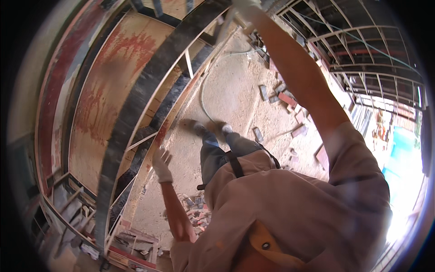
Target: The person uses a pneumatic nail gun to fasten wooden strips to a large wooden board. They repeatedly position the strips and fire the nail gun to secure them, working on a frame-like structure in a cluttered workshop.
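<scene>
At ten o'clock I'm seeing a matt, stained, wood-like panel and a scuffed frame, while rough, dusty floor is spreading at twelve, coarse bricks are lying at two, and matt shirt cloth is creasing at five.

Left hand: raised off left side of body, pale glove, fingers extended and slightly apart, pointing away from torso; nothing gripped. Left forearm bare, angled forward from bent elbow, wrist about straight. Right arm: long reach forward, angled inward across upper view, elbow nearly straight, forearm bare, short sleeve at upper arm. Right hand: at top edge, pale glove, partly cropped and blurred, finger pose unreadable. Hands well apart, right farther forward. Legs side by side, feet slightly apart.
</scene>
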Demonstrator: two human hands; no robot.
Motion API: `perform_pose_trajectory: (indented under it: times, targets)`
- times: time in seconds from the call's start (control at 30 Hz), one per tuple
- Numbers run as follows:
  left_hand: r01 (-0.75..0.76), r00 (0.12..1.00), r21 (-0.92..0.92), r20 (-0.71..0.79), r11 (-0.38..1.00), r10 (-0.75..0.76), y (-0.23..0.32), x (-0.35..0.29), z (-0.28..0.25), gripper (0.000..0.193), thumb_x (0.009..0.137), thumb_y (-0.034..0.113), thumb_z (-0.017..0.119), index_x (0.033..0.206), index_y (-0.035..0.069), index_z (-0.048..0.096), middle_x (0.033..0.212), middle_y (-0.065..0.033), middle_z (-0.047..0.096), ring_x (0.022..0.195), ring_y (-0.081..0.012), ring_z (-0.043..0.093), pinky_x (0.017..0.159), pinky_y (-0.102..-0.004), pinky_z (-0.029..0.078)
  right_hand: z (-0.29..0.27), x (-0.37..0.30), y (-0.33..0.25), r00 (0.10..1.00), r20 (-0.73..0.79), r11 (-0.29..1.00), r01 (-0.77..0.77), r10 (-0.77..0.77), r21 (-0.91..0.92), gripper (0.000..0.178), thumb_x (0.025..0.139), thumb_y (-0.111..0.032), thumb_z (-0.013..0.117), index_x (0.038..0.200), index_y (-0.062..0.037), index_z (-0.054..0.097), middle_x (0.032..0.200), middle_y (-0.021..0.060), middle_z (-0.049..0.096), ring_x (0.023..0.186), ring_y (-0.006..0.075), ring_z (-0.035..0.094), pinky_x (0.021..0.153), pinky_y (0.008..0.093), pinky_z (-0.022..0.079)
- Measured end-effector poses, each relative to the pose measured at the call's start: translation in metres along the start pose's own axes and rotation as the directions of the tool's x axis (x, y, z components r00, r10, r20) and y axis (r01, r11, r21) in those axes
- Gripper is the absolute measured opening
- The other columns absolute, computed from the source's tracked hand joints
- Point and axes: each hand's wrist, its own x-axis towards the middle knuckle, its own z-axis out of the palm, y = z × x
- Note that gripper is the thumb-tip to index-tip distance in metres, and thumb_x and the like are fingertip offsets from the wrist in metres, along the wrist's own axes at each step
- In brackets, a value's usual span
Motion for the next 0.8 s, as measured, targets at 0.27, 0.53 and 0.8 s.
perform_pose_trajectory:
  times: [0.27, 0.53, 0.8]
  targets:
    - [-0.853, 0.160, 0.503, 0.500, -0.136, 0.851, 0.239, -0.106, 0.150, 0.036, 0.101, 0.016, 0.051, 0.130, -0.005, 0.057, 0.120, -0.0183, 0.065, 0.103, -0.0352, 0.065, 0.086, -0.0445, 0.054, 0.008, -0.019, -0.009, 0.979, -0.148, 0.990, 0.132, -0.139, -0.054, 0.037, 0.096, -0.037, 0.056, 0.102, -0.0039, 0.072, 0.094, 0.0174, 0.072, 0.089, 0.0316, 0.067, 0.083, 0.0387, 0.049]
    - [-0.596, 0.420, 0.769, 0.544, -0.231, 0.726, 0.241, -0.060, 0.158, 0.038, 0.104, 0.028, 0.049, 0.119, -0.004, 0.064, 0.107, -0.0218, 0.068, 0.093, -0.0379, 0.067, 0.078, -0.0455, 0.052, -0.001, -0.038, -0.043, 0.989, -0.109, 0.995, -0.100, 0.098, -0.012, 0.036, 0.093, -0.036, 0.058, 0.100, -0.0025, 0.071, 0.089, 0.0228, 0.069, 0.081, 0.0335, 0.067, 0.076, 0.0404, 0.050]
    - [-0.403, 0.619, 0.906, 0.372, -0.128, 0.692, 0.243, -0.061, 0.192, 0.038, 0.105, 0.031, 0.046, 0.109, 0.001, 0.070, 0.098, -0.0202, 0.070, 0.085, -0.0404, 0.066, 0.071, -0.0490, 0.050, -0.026, -0.036, -0.057, 0.971, -0.017, 0.970, -0.235, 0.237, 0.067, 0.037, 0.093, -0.042, 0.060, 0.105, -0.0102, 0.074, 0.083, 0.0108, 0.072, 0.076, 0.0218, 0.066, 0.078, 0.0362, 0.052]
